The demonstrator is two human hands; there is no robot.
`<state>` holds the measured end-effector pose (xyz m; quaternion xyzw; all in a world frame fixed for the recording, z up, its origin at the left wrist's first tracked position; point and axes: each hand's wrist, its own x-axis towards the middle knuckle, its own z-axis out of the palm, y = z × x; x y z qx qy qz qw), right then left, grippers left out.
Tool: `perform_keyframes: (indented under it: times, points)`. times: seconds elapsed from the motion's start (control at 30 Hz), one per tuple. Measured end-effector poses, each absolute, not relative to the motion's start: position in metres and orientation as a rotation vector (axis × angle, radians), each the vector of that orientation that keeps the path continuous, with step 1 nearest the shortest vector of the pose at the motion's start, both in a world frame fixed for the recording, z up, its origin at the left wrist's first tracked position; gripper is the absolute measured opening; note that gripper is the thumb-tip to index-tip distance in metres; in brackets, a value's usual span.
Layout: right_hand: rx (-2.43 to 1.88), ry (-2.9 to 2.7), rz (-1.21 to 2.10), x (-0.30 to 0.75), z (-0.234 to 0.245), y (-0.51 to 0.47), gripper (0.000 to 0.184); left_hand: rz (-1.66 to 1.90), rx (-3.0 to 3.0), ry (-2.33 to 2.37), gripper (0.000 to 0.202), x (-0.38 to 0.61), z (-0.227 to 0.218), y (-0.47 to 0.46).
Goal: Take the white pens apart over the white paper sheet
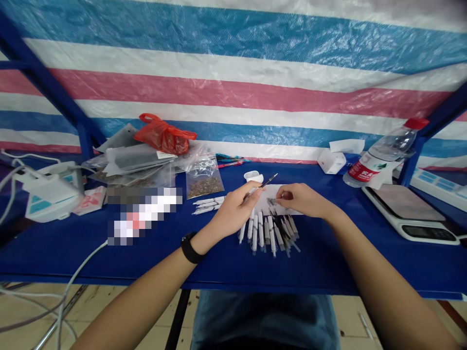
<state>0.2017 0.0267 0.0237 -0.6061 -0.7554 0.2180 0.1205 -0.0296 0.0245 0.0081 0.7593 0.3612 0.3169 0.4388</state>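
My left hand [239, 206], a black band on its wrist, is closed around a slim pen-like tool [269, 181] whose dark pointed end sticks out to the upper right. Across from it, my right hand [297, 198] is bent with thumb and fingers pinched together above a white sheet [260, 201]. Whatever those fingers grip is too small to make out. Small dark marks or pieces show on the sheet beside them. Below both hands, several slender white and clear tubes [260, 231] lie fanned out. More white tubes [207, 204] lie left of my left hand.
A small white open case [253, 176] is behind the hands. Clear bags of brown flakes [206, 184] and a red plastic bag [164, 135] are at the back left. A digital scale [412, 209] and a bottle [383, 155] stand right. A white cable [85, 260] crosses the left edge.
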Motion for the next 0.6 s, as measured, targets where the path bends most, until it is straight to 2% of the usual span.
perform_keyframes:
  times: [0.17, 0.33, 0.6]
  points:
    - [-1.698, -2.068, 0.694, 0.208, 0.025, 0.026, 0.029, 0.799, 1.892, 0.921, 0.035, -0.029, 0.009, 0.025]
    - [-1.396, -1.715, 0.94, 0.2, 0.027, 0.024, 0.043, 0.765, 1.886, 0.905, 0.032, -0.03, 0.009, 0.024]
    - [-1.118, -1.202, 1.162, 0.161, 0.018, 0.016, 0.038, 0.761, 1.904, 0.899, 0.022, -0.027, 0.008, 0.024]
